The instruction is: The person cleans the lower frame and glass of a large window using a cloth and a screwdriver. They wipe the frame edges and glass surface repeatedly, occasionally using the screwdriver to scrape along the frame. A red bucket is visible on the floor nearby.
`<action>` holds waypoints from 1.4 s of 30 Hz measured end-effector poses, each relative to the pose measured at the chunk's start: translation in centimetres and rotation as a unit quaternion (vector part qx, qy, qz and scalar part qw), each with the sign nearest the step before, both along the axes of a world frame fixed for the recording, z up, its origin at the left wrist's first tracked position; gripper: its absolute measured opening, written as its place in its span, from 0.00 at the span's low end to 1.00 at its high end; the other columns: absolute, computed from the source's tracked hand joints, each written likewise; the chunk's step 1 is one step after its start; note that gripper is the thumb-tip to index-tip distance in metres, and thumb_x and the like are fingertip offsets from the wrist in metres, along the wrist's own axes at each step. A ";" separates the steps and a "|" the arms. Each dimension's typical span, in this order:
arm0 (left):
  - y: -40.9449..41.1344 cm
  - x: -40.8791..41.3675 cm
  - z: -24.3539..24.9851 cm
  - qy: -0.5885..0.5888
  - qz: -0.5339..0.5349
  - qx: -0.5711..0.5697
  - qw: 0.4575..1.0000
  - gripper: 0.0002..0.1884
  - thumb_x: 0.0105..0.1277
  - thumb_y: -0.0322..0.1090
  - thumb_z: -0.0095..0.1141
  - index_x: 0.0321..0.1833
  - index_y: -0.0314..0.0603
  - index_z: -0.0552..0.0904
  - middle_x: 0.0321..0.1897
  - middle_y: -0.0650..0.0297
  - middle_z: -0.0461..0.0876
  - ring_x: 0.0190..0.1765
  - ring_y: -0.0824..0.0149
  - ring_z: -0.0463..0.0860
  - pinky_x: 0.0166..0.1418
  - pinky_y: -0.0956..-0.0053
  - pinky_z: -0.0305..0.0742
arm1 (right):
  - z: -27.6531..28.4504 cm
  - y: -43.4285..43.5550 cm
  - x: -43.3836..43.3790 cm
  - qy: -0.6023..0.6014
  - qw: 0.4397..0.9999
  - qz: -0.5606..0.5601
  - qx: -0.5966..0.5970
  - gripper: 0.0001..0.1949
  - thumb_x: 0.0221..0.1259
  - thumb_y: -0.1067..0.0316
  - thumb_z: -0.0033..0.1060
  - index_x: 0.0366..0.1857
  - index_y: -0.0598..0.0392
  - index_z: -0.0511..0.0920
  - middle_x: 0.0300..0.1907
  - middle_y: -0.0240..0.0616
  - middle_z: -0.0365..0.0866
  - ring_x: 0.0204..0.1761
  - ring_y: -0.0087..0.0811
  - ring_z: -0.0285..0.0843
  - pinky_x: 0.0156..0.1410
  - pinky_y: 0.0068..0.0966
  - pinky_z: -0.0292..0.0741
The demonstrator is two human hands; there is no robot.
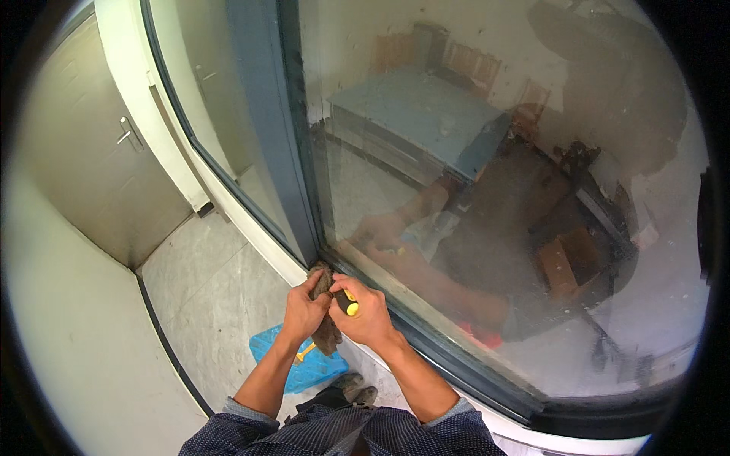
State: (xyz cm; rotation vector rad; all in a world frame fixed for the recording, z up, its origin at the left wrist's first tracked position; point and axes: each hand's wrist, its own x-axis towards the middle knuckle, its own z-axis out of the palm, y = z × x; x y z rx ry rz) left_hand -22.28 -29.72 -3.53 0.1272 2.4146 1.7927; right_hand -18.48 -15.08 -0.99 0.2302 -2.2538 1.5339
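Observation:
My left hand (305,310) grips a brown rag (327,336) at the lower corner of a dark window frame (291,171). The rag's upper end lies against the frame's corner, and its lower end hangs down over the white sill. Beside it, my right hand (365,313) is closed around the black and yellow handle (348,302) of a hand tool, perhaps a screwdriver. Its working end is hidden by the rag and my fingers. To the right stands a large glass pane (456,199), which reflects my arms and body.
Below on the grey tiled floor (208,296) lies a blue plastic step stool or mat (308,370), with a yellow-handled brush or scraper (305,352) on it. My shoes (356,390) are close by. A metal door (97,148) is at the left. Behind the glass are a table (410,108) and a cardboard box (570,256).

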 end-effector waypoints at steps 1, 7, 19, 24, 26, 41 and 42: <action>0.1 0.1 -0.1 0.004 -0.008 0.005 1.000 0.29 0.60 0.29 0.57 0.67 0.26 0.77 0.41 0.47 0.88 0.44 0.65 0.86 0.53 0.69 0.80 | 0.4 0.2 0.2 -0.005 1.000 -0.004 0.006 0.13 0.51 0.75 0.69 0.42 0.58 0.81 0.52 0.55 0.87 0.54 0.48 0.88 0.59 0.35 0.83; 1.3 2.9 0.9 -0.093 -0.071 0.025 0.993 0.30 0.60 0.30 0.57 0.69 0.30 0.77 0.42 0.47 0.89 0.44 0.66 0.86 0.52 0.70 0.80 | 1.8 2.9 4.4 -0.065 0.997 -0.040 -0.020 0.13 0.53 0.76 0.70 0.43 0.57 0.82 0.54 0.52 0.87 0.55 0.41 0.89 0.59 0.31 0.82; 1.6 2.5 -1.4 0.079 -0.006 -0.122 0.989 0.28 0.60 0.31 0.58 0.66 0.29 0.78 0.49 0.34 0.84 0.53 0.38 0.85 0.58 0.57 0.80 | -3.1 1.2 4.3 -0.019 0.995 -0.026 -0.093 0.12 0.57 0.80 0.70 0.45 0.62 0.83 0.59 0.55 0.84 0.60 0.35 0.84 0.64 0.29 0.77; 0.1 -0.9 -1.2 0.118 0.002 -0.181 0.976 0.27 0.59 0.31 0.58 0.64 0.30 0.78 0.45 0.35 0.85 0.49 0.36 0.85 0.55 0.51 0.80 | -3.7 -0.3 1.5 0.006 0.997 0.011 -0.082 0.15 0.55 0.80 0.67 0.48 0.61 0.82 0.61 0.56 0.82 0.59 0.36 0.85 0.62 0.28 0.79; 0.0 -0.7 -1.1 0.108 0.005 -0.177 0.978 0.27 0.59 0.31 0.58 0.64 0.29 0.79 0.42 0.35 0.85 0.46 0.38 0.87 0.53 0.53 0.81 | -2.8 -0.3 1.7 0.001 0.998 0.002 -0.058 0.15 0.53 0.80 0.66 0.47 0.61 0.82 0.59 0.56 0.83 0.59 0.39 0.86 0.62 0.29 0.79; 7.9 11.7 -0.7 0.035 -0.316 -0.033 0.948 0.31 0.64 0.35 0.62 0.72 0.36 0.74 0.39 0.39 0.86 0.41 0.55 0.90 0.49 0.65 0.83 | 4.6 9.6 16.9 -0.147 0.972 -0.185 -0.001 0.13 0.47 0.75 0.71 0.40 0.57 0.85 0.49 0.51 0.89 0.51 0.41 0.90 0.58 0.31 0.83; 9.2 12.7 -1.3 0.063 -0.357 0.020 0.932 0.31 0.65 0.35 0.62 0.73 0.38 0.74 0.39 0.40 0.87 0.42 0.55 0.90 0.50 0.65 0.82 | 5.7 10.4 18.6 -0.162 0.963 -0.213 0.026 0.12 0.47 0.75 0.70 0.39 0.57 0.85 0.47 0.50 0.90 0.50 0.41 0.90 0.58 0.31 0.82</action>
